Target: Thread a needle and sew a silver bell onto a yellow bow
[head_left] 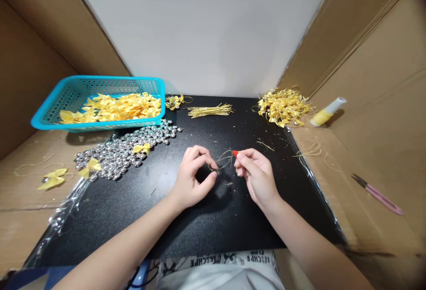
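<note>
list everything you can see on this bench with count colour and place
basket: one, turquoise, far left, holding bows
bows: many, yellow, heaped in the basket; a few loose to the left
beads: many, silver, left of the hands on clear plastic
cords: one bundle, gold, far centre of the mat
finished pile: one heap, yellow and gold, far right of the mat
mat: one, black, centre
spool: one, yellow thread, right on cardboard
snips: one, pink-handled, right on cardboard
left hand: pinching a thin gold loop
right hand: pinching a small red-tipped piece
</note>
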`<state>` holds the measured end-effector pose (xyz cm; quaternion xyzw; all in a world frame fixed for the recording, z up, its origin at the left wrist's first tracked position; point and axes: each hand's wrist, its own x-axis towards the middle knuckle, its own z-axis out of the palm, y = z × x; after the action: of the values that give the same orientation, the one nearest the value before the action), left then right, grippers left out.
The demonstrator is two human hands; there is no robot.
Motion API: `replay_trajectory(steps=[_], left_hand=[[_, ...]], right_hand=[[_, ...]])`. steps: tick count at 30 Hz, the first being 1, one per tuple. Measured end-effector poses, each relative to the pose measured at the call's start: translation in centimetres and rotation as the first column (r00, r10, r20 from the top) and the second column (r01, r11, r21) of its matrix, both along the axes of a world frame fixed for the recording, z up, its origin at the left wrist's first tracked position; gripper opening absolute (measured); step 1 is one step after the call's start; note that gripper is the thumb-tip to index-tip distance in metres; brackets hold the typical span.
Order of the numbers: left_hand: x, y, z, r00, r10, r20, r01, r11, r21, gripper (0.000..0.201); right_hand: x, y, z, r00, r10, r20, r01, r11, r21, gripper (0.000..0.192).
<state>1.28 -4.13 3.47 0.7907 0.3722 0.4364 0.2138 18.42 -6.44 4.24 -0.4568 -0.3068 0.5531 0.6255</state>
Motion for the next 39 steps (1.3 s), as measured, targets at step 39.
replay_trajectory(steps=[39], left_hand=[[0.7,-0.9,0.3,0.978,0.196,0.067,-0.192,0.979,-0.07,0.015]], right_hand=[[-0.9,-1.0,-0.6,0.944,-0.023,0.33,-0.029,0.988,0.152,0.014]])
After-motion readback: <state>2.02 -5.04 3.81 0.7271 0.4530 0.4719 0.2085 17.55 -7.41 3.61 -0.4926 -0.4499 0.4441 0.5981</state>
